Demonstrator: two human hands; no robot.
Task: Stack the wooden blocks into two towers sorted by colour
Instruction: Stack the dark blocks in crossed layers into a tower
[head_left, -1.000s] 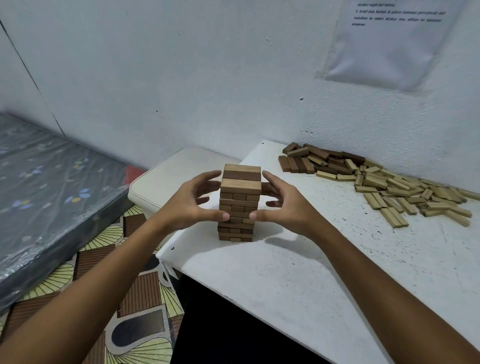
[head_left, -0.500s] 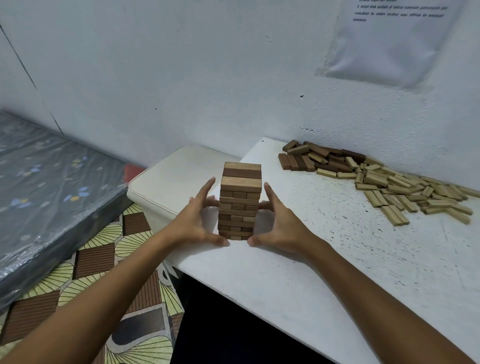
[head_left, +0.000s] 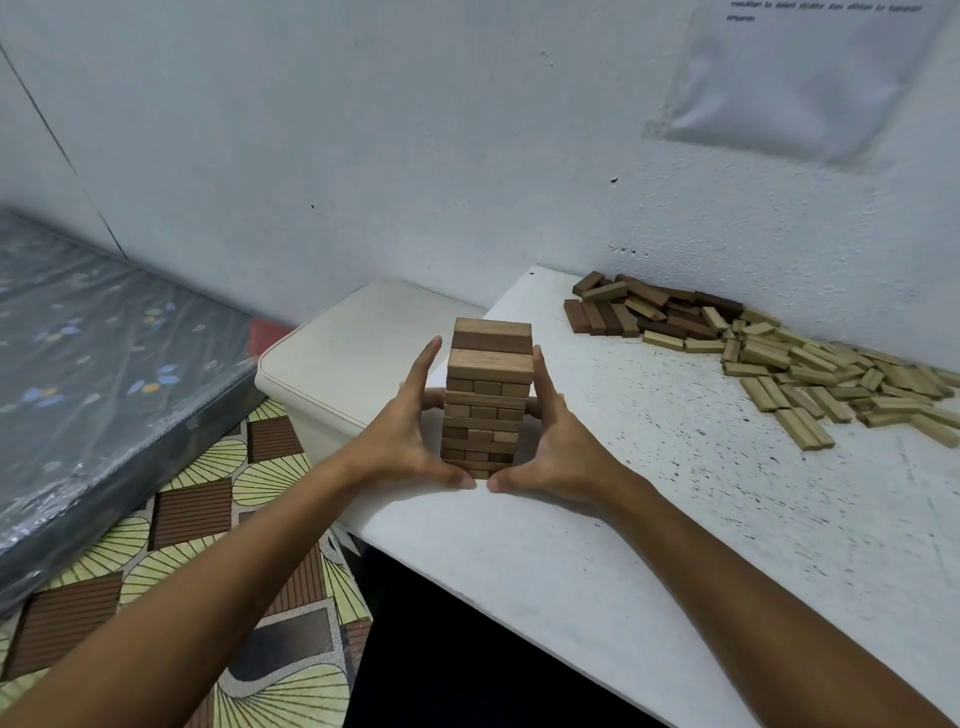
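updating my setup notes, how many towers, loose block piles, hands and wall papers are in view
towers: 1, the block tower
loose block piles: 1, the pile by the wall
hands: 2, left hand and right hand, both pressing the tower's sides
wall papers: 1, the paper sheet
total: 5

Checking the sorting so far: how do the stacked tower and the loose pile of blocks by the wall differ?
The tower stands upright in crossed layers; the pile lies scattered flat. The tower is all brown; the pile mixes dark and pale blocks. The left hand and right hand flank the tower; nothing touches the pile. Both sit on the white table.
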